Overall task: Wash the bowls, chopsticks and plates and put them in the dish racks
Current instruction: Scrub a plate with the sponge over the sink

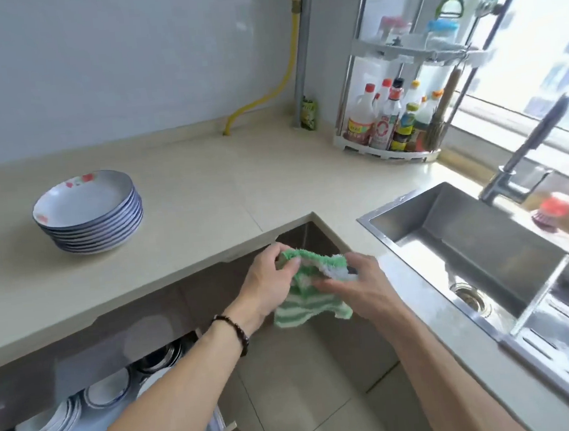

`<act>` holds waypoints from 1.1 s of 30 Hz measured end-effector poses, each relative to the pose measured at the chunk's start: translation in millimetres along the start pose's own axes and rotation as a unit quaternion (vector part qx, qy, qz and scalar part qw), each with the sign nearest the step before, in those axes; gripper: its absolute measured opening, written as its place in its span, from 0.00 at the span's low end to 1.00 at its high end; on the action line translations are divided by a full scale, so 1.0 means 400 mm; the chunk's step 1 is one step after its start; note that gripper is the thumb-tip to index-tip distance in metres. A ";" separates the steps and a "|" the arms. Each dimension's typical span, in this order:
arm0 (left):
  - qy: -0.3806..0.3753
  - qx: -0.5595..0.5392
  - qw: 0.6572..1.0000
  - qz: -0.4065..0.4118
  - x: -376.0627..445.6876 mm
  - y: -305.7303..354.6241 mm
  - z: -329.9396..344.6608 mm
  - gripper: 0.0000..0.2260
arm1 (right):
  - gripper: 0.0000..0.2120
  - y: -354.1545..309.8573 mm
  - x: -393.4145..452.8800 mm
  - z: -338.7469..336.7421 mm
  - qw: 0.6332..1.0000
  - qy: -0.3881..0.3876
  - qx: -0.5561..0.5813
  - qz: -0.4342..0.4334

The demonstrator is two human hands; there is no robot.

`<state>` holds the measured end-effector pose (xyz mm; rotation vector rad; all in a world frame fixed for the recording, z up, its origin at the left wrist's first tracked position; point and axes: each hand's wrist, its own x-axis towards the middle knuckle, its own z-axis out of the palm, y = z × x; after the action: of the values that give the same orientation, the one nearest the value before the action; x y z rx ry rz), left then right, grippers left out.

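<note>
Both hands hold a green-and-white striped dishcloth (302, 282) in the air over the floor, in front of the desk's inner corner and left of the sink (467, 233). Left hand (268, 285) fingers curl round the cloth's upper left bunch; right hand (361, 284) fingers pinch the upper right part. Rest of the cloth hangs down between the wrists, so its long axis runs roughly vertical, free edge pointing at the floor. Judgement: cloth is being bunched or wrung away from the desk, ready for wiping.

Stack of about 8 plates (88, 213) sits flat near the desk's (205, 188) left part, well apart from the sink, rims up. Likely parked there waiting for racking or washing; cannot tell which.

Open drawer dish rack (96, 403) below the desk's front edge holds bowls (107, 390) standing on edge, tilted. No chopsticks visible. Red-topped dish brush (556, 210) stands at the sink's far right edge, by the faucet (528, 146).
</note>
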<state>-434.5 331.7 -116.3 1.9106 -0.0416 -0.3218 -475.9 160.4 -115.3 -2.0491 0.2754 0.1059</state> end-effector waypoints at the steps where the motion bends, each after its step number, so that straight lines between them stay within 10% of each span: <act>1: -0.024 -0.013 1.000 0.000 0.032 0.028 0.019 0.03 | 0.20 0.001 0.020 -0.037 1.000 -0.005 -0.004 -0.010; 11: -0.069 -0.069 0.994 -0.040 0.294 0.245 0.306 0.15 | 0.05 0.014 0.151 -0.396 0.991 0.005 0.132 -0.020; 18: -0.280 -0.219 0.904 -0.237 0.412 0.258 0.498 0.33 | 0.08 0.155 0.311 -0.514 0.983 0.139 -0.089 -0.081; 25: -0.208 -0.107 0.958 -0.164 0.538 0.280 0.629 0.09 | 0.19 0.266 0.385 -0.624 0.994 -0.006 -0.017 -0.109; 30: -0.380 -0.098 0.905 -0.166 0.573 0.313 0.638 0.06 | 0.55 0.306 0.437 -0.690 0.907 -0.090 -0.367 -0.186; 33: -0.468 0.002 0.875 -0.122 0.572 0.348 0.669 0.14 | 0.40 0.324 0.473 -0.684 0.878 -0.084 -0.430 -0.192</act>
<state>-261.7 -5.0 -120.0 1.5963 -0.4446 -1.3951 -334.8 -167.2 -132.7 -2.9111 -0.3679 0.1824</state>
